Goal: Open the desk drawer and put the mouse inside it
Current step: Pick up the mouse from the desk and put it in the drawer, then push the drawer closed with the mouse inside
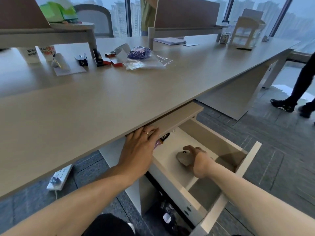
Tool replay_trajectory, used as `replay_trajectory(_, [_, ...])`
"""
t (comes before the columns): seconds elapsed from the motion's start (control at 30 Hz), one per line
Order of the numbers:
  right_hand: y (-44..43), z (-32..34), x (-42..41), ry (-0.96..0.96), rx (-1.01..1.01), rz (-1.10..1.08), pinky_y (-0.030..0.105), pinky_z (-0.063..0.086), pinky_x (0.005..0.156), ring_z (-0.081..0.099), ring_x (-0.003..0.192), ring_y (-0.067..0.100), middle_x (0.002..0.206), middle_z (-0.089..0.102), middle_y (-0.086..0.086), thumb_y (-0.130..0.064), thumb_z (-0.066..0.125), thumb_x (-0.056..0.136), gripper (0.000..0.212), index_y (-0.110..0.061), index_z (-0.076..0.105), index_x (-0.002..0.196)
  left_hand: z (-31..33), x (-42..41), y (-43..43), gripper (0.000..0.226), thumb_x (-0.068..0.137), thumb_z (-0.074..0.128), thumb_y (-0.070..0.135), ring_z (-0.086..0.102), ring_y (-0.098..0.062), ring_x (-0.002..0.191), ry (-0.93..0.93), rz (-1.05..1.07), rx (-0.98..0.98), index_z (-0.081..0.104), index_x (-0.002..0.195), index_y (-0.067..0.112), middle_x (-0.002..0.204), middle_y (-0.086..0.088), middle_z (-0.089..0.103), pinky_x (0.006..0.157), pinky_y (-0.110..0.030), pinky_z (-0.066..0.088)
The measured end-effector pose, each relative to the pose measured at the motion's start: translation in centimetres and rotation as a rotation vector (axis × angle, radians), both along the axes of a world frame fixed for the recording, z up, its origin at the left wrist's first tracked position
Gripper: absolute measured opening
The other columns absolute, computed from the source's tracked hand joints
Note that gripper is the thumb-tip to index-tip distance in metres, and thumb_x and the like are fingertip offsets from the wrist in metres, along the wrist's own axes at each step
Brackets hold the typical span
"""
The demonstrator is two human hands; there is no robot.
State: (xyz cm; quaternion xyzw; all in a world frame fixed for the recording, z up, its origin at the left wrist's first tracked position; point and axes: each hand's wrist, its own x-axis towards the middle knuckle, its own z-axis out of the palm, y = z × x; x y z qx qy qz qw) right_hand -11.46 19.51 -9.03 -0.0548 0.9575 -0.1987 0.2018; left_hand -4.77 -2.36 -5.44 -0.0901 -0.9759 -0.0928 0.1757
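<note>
The desk drawer [248, 160] stands pulled out below the desk's front edge, its white floor showing. A grey mouse [185, 158] rests on the drawer floor near the middle. My right hand [198, 161] reaches in from the right and curls over the mouse, fingers and thumb around it. My left hand [139, 149] lies flat at the drawer's left side, fingers spread and tucked under the desk edge [102, 143], with a ring on one finger. It holds nothing. A dark packet and a purple wrapper [162, 139] lie at the drawer's back, partly hidden by my left hand.
On the desk are paper cups [32, 53], small boxes [98, 59], a plastic bag [144, 62] and papers [170, 40]. A white power strip [59, 177] lies on the carpet at left. Another person's legs [293, 92] stand at the right. Dark items sit below the drawer.
</note>
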Motion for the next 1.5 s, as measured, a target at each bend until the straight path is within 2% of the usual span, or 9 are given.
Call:
replay_trajectory(0.2, [-0.1, -0.6, 0.5, 0.012, 0.088, 0.070, 0.041, 0.042, 0.105, 0.042, 0.130, 0.033, 0.142, 0.036, 0.009, -0.012, 0.064, 0.083, 0.079, -0.034, 0.029, 0.150, 0.9, 0.4, 0.5, 0.068, 0.074, 0.031, 0.010, 0.048, -0.029, 0.117, -0.009, 0.013, -0.064, 0.048, 0.139, 0.012, 0.138, -0.006, 0.052, 0.086, -0.039, 0.039])
replay_trajectory(0.5, [0.0, 1.0, 1.6, 0.037, 0.144, 0.114, 0.044, 0.041, 0.109, 0.037, 0.138, 0.033, 0.155, 0.026, 0.009, -0.033, 0.069, 0.084, 0.087, -0.032, 0.020, 0.156, -0.5, 0.6, 1.4, 0.061, 0.083, 0.047, 0.006, 0.047, -0.032, 0.119, 0.020, 0.090, -0.173, 0.042, 0.143, 0.007, 0.141, -0.011, 0.051, 0.093, -0.042, 0.038])
replay_trajectory(0.63, [1.9, 4.4, 3.3, 0.369, 0.130, 0.093, 0.046, 0.038, 0.113, 0.036, 0.139, 0.028, 0.152, 0.037, 0.006, -0.046, 0.058, 0.089, 0.077, -0.024, 0.026, 0.155, 0.0, 1.7, 1.7, 0.068, 0.085, 0.034, 0.003, 0.034, -0.030, 0.133, -0.041, 0.100, -0.172, 0.022, 0.152, 0.006, 0.156, -0.011, 0.033, 0.103, -0.040, 0.030])
replay_trajectory(0.77, [6.7, 6.1, 5.7, 0.570, 0.010, -0.211, 0.047, 0.015, 0.120, 0.013, 0.153, 0.029, 0.165, 0.018, 0.009, -0.055, 0.052, 0.091, 0.086, -0.016, 0.015, 0.158, 0.3, 2.5, 1.6, 0.081, 0.084, 0.054, -0.001, 0.026, -0.025, 0.140, -0.051, 0.078, -0.124, 0.015, 0.154, 0.010, 0.161, -0.006, 0.023, 0.108, -0.035, 0.024])
replay_trajectory(0.87, [8.6, 5.0, 7.3, 0.386, -0.327, -0.567, 0.050, 0.022, 0.117, 0.020, 0.149, 0.035, 0.162, 0.022, 0.017, -0.045, 0.053, 0.095, 0.083, -0.004, 0.014, 0.155, 0.0, 2.9, 1.4, 0.084, 0.079, 0.060, 0.000, 0.027, -0.022, 0.141, -0.077, 0.065, -0.046, 0.022, 0.153, 0.011, 0.160, -0.005, 0.028, 0.109, -0.033, 0.026])
replay_trajectory(0.97, [8.1, 3.7, 8.2, 0.125, -0.622, -0.757, 0.044, 0.039, 0.095, 0.047, 0.121, 0.034, 0.134, 0.048, 0.012, -0.037, 0.042, 0.102, 0.054, -0.007, 0.029, 0.145, -0.4, 3.2, 1.6, 0.068, 0.090, 0.053, 0.010, 0.025, -0.019, 0.144, -0.060, 0.070, 0.025, 0.026, 0.152, 0.011, 0.159, -0.005, 0.031, 0.110, -0.034, 0.026])
replay_trajectory(1.13, [7.3, 2.3, 7.0, 0.045, -0.764, -0.786, 0.051, 0.057, 0.073, 0.059, 0.103, 0.035, 0.122, 0.058, 0.015, -0.036, 0.031, 0.103, 0.037, -0.021, 0.036, 0.137, -0.6, 3.1, 0.9, 0.058, 0.098, 0.043, 0.015, 0.023, -0.014, 0.145, -0.063, 0.030, 0.070, 0.026, 0.153, 0.016, 0.160, 0.001, 0.029, 0.111, -0.031, 0.025])
replay_trajectory(1.33, [4.7, 2.5, 4.5, -0.052, -0.863, -0.756, 0.059, 0.059, 0.076, 0.057, 0.106, 0.035, 0.117, 0.054, 0.011, -0.035, 0.034, 0.104, 0.014, -0.031, 0.033, 0.118, -0.3, 3.0, 0.8, 0.054, 0.101, 0.023, 0.042, 0.026, -0.008, 0.142, -0.054, 0.027, 0.190, 0.029, 0.152, 0.024, 0.158, 0.008, 0.032, 0.113, -0.033, 0.025])
replay_trajectory(1.5, [1.8, 1.8, 1.5, -0.047, -0.888, -0.717, 0.063, 0.059, 0.071, 0.054, 0.105, 0.034, 0.130, 0.047, 0.010, -0.035, 0.037, 0.103, 0.023, -0.022, 0.037, 0.122, 0.0, 3.1, 0.5, 0.060, 0.099, 0.022, 0.053, 0.021, -0.007, 0.143, -0.095, 0.010, 0.219, 0.028, 0.152, 0.025, 0.159, 0.010, 0.029, 0.116, -0.033, 0.020])
